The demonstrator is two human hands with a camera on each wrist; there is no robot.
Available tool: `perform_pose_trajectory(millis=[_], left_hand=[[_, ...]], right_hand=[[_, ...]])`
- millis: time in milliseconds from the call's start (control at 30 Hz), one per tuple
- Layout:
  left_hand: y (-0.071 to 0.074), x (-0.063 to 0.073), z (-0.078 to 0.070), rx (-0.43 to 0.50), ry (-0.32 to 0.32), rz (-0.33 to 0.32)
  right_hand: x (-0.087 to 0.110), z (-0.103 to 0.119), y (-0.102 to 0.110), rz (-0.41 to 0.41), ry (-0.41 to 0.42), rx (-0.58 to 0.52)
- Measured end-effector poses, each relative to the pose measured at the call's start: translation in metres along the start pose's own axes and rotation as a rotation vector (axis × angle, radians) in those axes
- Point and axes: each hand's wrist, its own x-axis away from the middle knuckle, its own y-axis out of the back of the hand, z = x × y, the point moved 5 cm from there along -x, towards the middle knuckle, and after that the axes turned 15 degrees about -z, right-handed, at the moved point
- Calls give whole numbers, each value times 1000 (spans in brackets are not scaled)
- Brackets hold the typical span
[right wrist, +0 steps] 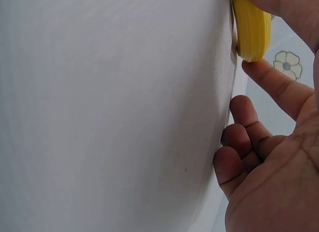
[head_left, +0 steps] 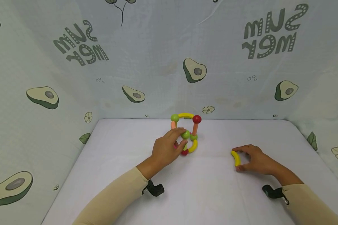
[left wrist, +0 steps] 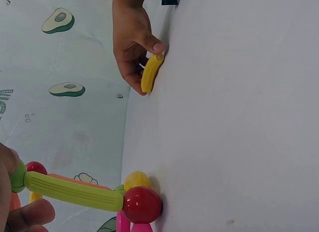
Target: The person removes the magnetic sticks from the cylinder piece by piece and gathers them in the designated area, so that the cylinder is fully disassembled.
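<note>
My left hand [head_left: 166,149] holds a frame of balls and rods by a green ball [head_left: 185,134] at its near upper corner. From that ball a lime-green rod [left wrist: 75,191] runs down to a red ball [left wrist: 142,205] on the table. The frame also has a second red ball [head_left: 197,119] on top, orange rods [head_left: 195,129] and a yellow curved rod [head_left: 195,146] low on its right side. Over to the right, my right hand [head_left: 254,160] pinches a loose yellow curved rod [head_left: 236,158] between thumb and index finger, down at the tabletop. Part of the frame is hidden behind my left hand.
A white cloth covers the table [head_left: 208,190]. Behind it hangs a pale curtain [head_left: 163,56] printed with avocados and flowers. Black camera mounts [head_left: 155,189] stick out at both wrists, beside the beige sleeves [head_left: 115,197].
</note>
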Motion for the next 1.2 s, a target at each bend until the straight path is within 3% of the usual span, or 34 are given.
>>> perform_pose_trajectory(millis=[367,567,800,1000,1200], left_hand=[[1,0,0,1,-14,-6],[2,0,1,0,-29,-8],[6,-1,4,29,-24,-51],[6,0,9,22,-2,-63],[6,1,14,17,36,-72]], right_hand=[[0,1,1,9,-16,46],[-3,12,5,-34,-22,38],[-12,44,10,-148,15,-71],[-19,76,8,-237,44,-92],[-28,111,-1,-267,95,-118]])
